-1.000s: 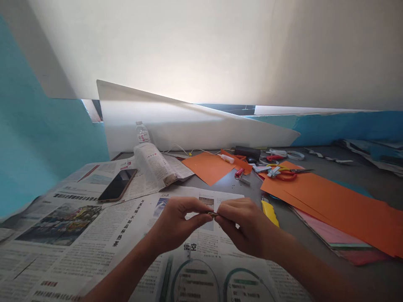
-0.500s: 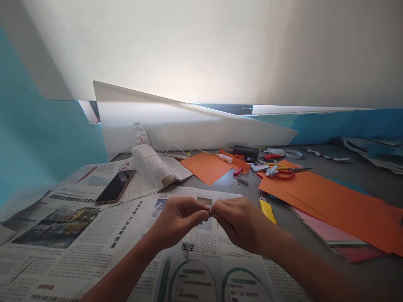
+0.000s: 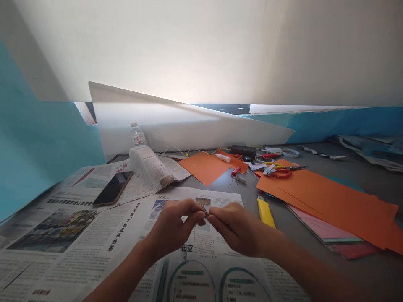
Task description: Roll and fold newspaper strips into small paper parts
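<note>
Over the spread newspaper (image 3: 132,260), my two hands meet fingertip to fingertip. My left hand (image 3: 178,224) is closed in a pinch, thumb below and forefinger above. My right hand (image 3: 236,226) is closed too, its fingertips touching the left ones. Between them shows a sliver of something small, thin and dark, too little of it to name. To the right of my right hand lies a yellow utility knife (image 3: 266,212). Past my hands, a small red-handled tool (image 3: 236,172) and a white glue bottle (image 3: 223,158) lie on the table.
Orange paper sheets (image 3: 330,201) lie at the right, with yellow-and-red scissors (image 3: 281,170) on them. A phone (image 3: 113,188) rests on newspaper at the left, near a rolled newspaper (image 3: 149,165) and a plastic bottle (image 3: 137,134). A white board (image 3: 157,113) leans at the back.
The view has shifted slightly. My hands have moved a little lower and stay joined at the fingertips, with the left fingers slightly more bent.
</note>
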`<state>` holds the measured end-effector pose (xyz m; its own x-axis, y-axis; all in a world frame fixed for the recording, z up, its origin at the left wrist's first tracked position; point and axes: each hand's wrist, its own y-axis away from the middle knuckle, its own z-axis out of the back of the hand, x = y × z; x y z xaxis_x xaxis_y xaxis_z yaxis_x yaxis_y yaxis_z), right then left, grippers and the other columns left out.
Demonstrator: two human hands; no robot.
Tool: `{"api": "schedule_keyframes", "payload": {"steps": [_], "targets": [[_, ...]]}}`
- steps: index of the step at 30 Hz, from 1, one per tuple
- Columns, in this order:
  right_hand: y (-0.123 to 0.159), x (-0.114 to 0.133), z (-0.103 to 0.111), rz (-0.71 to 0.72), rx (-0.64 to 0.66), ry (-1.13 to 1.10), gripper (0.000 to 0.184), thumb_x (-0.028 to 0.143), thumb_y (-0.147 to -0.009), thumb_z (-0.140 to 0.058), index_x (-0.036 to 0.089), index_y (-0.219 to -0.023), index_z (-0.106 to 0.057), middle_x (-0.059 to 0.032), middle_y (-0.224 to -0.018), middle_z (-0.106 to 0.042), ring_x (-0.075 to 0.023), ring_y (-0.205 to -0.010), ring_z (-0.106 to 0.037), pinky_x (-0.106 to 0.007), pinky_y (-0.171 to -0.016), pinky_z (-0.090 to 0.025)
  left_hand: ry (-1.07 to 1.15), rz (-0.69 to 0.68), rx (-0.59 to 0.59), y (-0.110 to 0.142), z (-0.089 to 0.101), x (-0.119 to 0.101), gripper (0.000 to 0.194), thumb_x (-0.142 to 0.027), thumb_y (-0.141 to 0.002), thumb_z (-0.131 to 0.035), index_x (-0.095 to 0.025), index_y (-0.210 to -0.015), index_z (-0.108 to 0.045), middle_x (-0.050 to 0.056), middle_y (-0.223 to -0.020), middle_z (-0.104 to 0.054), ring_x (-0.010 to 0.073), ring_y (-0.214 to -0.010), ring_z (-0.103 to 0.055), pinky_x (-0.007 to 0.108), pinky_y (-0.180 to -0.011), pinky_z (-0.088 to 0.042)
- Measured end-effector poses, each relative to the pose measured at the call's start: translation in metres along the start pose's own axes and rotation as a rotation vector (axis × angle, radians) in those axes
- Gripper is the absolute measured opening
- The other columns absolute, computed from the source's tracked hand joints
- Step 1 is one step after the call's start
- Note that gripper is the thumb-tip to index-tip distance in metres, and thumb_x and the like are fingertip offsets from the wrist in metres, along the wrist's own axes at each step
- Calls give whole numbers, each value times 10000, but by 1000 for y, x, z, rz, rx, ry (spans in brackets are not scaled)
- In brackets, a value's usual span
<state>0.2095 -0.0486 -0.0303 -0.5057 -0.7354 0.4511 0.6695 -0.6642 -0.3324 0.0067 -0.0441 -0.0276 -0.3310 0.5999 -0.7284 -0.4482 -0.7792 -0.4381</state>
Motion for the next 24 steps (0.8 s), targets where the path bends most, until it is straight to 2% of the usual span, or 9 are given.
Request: {"api": "schedule_keyframes", "payload": {"steps": [5,7,10,12,14,17,20,22,24], "targets": [[-1,0,-2,27,63,19,248,217,-971,-441,199,-804,-624,48,-576,-515,-99,-521,-424,-235,-547,-300,66,117,280,-2,4,6,183,-277,-910,-565,-164,-848,-695,39,-749,-731,152,-688,-668,235,-651,-501],[-4,-7,-2,31,92,-2,277,255,-984,-435,202,-827,-656,40,-593,-564,-100,-531,-468,-227,-548,-323,66,109,319,-3,4,9,242,-284,-926,-538,-158,-806,-706,44,-722,-731,152,-668,-666,241,-655,-500],[-7,-40,9,-153,5,40,311,376,-960,-484,196,-797,-678,32,-587,-588,-108,-540,-511,-214,-517,-350,117,136,176,-5,4,14,289,-294,-928,-531,-141,-748,-698,58,-695,-724,159,-646,-667,253,-645,-510],[-4,-73,22,-381,-199,179,238,360,-931,-520,189,-924,-685,-19,-784,-668,-144,-685,-585,-249,-628,-412,165,194,-1,-7,3,20,253,-305,-896,-582,-133,-744,-690,58,-693,-717,163,-644,-665,268,-659,-521],[3,-106,34,-491,-287,243,247,309,-902,-548,152,-1049,-669,-112,-1004,-666,-221,-901,-599,-320,-749,-426,245,265,-142,-10,2,26,218,-335,-853,-639,-129,-798,-686,54,-709,-714,175,-659,-668,296,-681,-537],[13,-139,39,-599,-323,265,250,266,-796,-655,131,-1004,-691,-165,-1049,-647,-297,-1001,-577,-391,-846,-419,315,304,-195,-18,-4,34,286,-408,-821,-665,-131,-894,-661,63,-761,-723,206,-705,-685,349,-707,-556],[10,-143,29,-585,-350,217,121,201,-808,-592,154,-815,-703,-167,-1099,-642,-311,-1110,-542,-433,-975,-361,366,322,-165,-34,-12,39,328,-443,-760,-721,-137,-865,-664,78,-782,-728,222,-724,-686,373,-728,-551],[0,-134,21,-517,-360,143,114,188,-797,-580,174,-732,-674,-151,-1215,-612,-309,-1208,-493,-436,-1037,-319,430,338,-148,-44,-17,40,355,-468,-716,-755,-142,-824,-669,86,-832,-728,229,-789,-682,369,-766,-538],[-10,-121,15,-433,-344,30,128,220,-806,-577,188,-691,-626,-130,-1289,-591,-296,-1241,-489,-423,-1029,-350,516,354,-140,-49,-23,40,398,-519,-694,-757,-150,-809,-659,89,-916,-721,237,-897,-670,365,-830,-519]]}}
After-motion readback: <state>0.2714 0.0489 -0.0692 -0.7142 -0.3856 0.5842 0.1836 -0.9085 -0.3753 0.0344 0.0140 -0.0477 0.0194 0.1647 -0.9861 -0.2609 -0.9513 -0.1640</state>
